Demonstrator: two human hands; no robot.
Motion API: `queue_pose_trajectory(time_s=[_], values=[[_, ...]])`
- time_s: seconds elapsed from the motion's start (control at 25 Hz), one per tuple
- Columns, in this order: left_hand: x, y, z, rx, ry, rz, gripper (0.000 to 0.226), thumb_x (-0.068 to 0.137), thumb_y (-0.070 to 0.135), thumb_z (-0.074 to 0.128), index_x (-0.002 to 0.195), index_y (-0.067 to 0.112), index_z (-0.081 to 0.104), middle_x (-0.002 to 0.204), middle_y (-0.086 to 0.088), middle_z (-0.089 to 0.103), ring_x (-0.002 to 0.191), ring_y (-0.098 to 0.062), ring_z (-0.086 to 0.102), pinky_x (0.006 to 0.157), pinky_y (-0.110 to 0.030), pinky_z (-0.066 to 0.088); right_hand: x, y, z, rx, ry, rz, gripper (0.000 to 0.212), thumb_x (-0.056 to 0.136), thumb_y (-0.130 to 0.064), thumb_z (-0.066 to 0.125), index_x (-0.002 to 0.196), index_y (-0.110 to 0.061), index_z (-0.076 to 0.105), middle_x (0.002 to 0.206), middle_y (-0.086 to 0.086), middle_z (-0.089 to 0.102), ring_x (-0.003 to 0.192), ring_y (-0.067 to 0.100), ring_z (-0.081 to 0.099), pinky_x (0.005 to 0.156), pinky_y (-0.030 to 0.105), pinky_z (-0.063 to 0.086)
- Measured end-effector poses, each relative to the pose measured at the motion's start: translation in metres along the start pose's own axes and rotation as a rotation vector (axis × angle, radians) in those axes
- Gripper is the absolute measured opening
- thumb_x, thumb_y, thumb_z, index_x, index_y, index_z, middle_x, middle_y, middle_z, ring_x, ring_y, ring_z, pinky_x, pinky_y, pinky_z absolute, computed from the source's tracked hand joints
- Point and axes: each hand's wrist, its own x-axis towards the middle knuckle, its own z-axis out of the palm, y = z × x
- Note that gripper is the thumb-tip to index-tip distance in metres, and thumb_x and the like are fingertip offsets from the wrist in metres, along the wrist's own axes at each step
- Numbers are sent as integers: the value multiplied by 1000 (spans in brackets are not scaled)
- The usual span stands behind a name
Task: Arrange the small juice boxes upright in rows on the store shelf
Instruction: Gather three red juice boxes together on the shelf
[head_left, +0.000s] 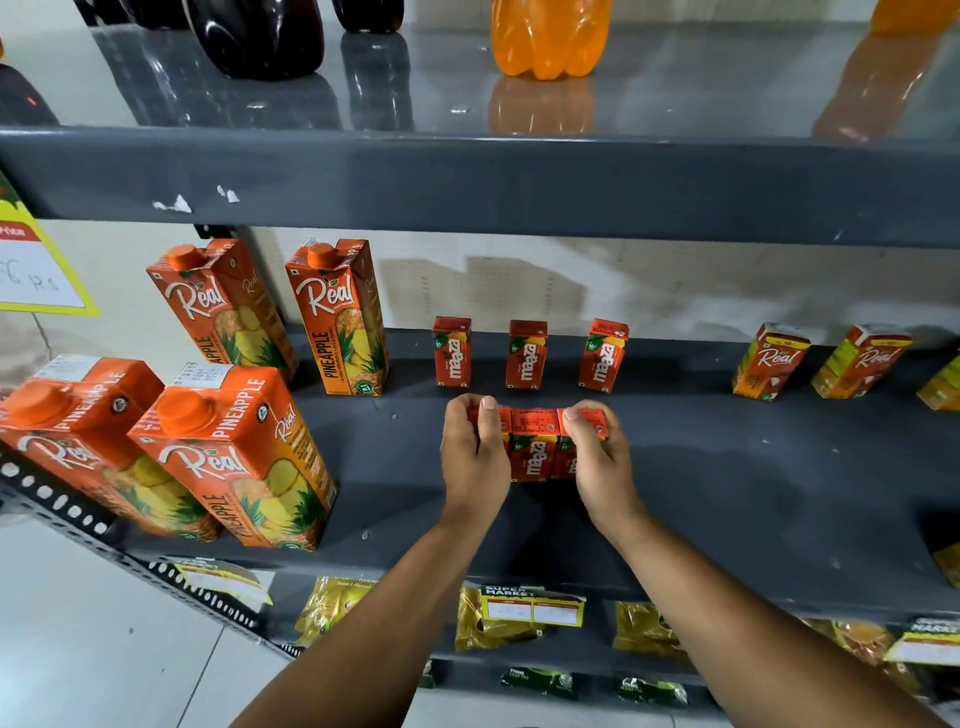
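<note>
At frame centre, the left hand (475, 452) and right hand (597, 457) each close around an end box of a front row of three small red juice boxes (534, 447), hiding most of those two; only the middle one shows its face clearly. The boxes stand upright, touching side to side, on the dark grey shelf (753, 493) (its right end runs out of frame). Behind them, against the pale back wall, three more red boxes (527, 355) stand upright, spaced apart. Tall pineapple cartons (234, 457) fill the left of the frame, small orange cartons (771, 361) the right. Bottles (550, 36) on the upper shelf are cut off at the top edge.
</note>
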Motion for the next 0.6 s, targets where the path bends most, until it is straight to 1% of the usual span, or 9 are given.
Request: queue_pose_trajectory(time_s=[0.12, 0.24, 0.28, 0.36, 0.48, 0.52, 0.6], values=[[-11, 1, -7, -31, -16, 33, 14, 97, 44, 42, 87, 36, 47, 82, 6, 57, 73, -1, 58, 61, -16, 47, -12, -3, 0, -18, 9, 25, 14, 80, -48, 62, 88, -36, 60, 83, -9, 71, 82, 10, 70, 63, 22, 54], [-27, 2, -17, -92, -47, -22, 23, 88, 62, 43, 86, 41, 48, 80, 10, 59, 72, 1, 59, 58, -15, 49, -32, -4, 0, -8, 20, 35, 14, 77, -51, 63, 84, -39, 61, 79, -13, 71, 77, 8, 70, 59, 21, 53], [-32, 1, -20, -114, -62, -48, 27, 84, 68, 43, 86, 41, 48, 80, 13, 60, 73, 1, 60, 58, -16, 49, -40, -4, 0, -1, 26, 38, 16, 75, -53, 63, 83, -39, 61, 78, -12, 71, 76, 8, 70, 58, 21, 53], [-44, -1, -26, -144, -90, -72, 31, 83, 69, 44, 89, 38, 50, 78, 18, 60, 72, -1, 60, 60, -19, 50, -54, -6, -2, 16, 35, 40, 18, 73, -53, 65, 82, -38, 62, 76, -10, 70, 74, 8, 69, 58, 22, 53], [-56, -3, -34, -177, -123, -84, 33, 87, 64, 45, 91, 32, 51, 74, 17, 59, 71, -5, 58, 61, -25, 51, -73, -9, -3, 47, 46, 28, 8, 79, -44, 65, 80, -37, 63, 73, -8, 69, 72, 10, 67, 58, 27, 55], [-59, -3, -37, -190, -139, -93, 33, 87, 63, 45, 91, 31, 51, 74, 16, 58, 71, -6, 57, 62, -28, 52, -78, -9, -2, 52, 51, 20, 5, 81, -40, 64, 79, -36, 63, 72, -9, 68, 71, 9, 67, 58, 26, 55], [-62, -2, -40, -220, -168, -110, 32, 88, 61, 46, 90, 30, 51, 74, 15, 57, 72, -8, 56, 65, -35, 53, -87, -10, -1, 45, 62, 3, 6, 84, -36, 62, 78, -36, 63, 71, -12, 68, 69, 4, 66, 57, 22, 53]])
